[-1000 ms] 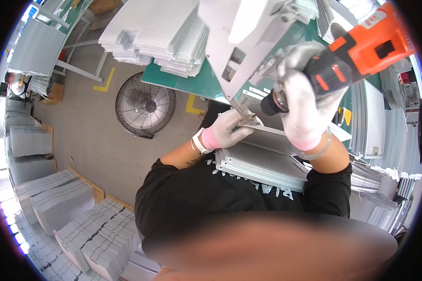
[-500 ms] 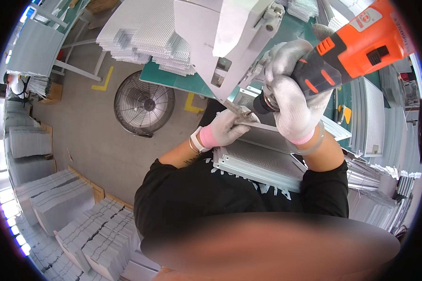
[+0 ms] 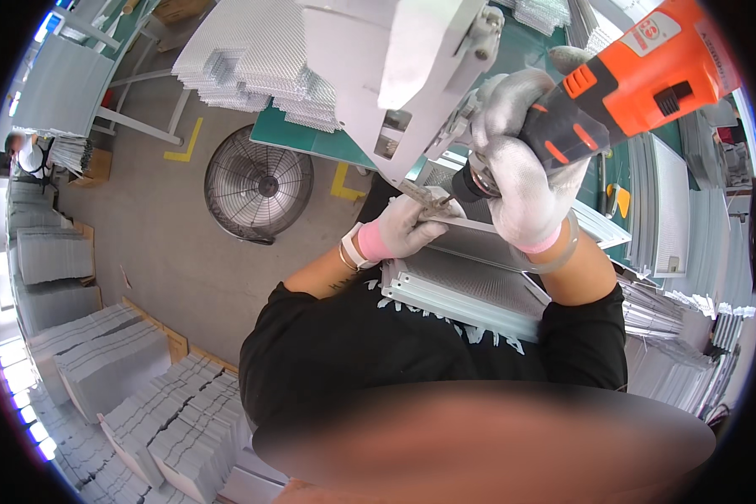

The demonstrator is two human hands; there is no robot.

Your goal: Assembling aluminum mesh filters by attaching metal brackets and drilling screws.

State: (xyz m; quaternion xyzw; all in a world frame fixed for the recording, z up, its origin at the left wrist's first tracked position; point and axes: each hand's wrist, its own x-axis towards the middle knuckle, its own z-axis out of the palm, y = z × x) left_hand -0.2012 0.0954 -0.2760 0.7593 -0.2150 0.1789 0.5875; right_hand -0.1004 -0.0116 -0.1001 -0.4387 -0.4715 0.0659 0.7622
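My right hand [image 3: 533, 172], in a white glove with a pink cuff, is wrapped round an orange-and-black cordless power drill [image 3: 647, 80]. The drill's black chuck [image 3: 472, 182] points left toward my left hand [image 3: 403, 228], gloved alike. My left fingers are closed on the corner of a thin metal frame [image 3: 479, 225], right under a narrow metal tip [image 3: 428, 198]. That tip belongs to a white metal machine part [image 3: 378, 92] hanging in front of me. Close to my body lies a stack of framed mesh panels [image 3: 462, 290]. The chuck's end is partly hidden.
A green-topped table [image 3: 311, 144] holds a pile of mesh sheets [image 3: 252, 63]. A round floor fan [image 3: 260, 185] stands to the left. Stacks of grey panels [image 3: 118, 361] fill the lower left. At right are a yellow-handled tool [image 3: 619, 202] and more panels [image 3: 668, 210].
The white machine part has shifted slightly left and up. The drill has moved up a little, with its chuck slightly left. Both hands keep their grips.
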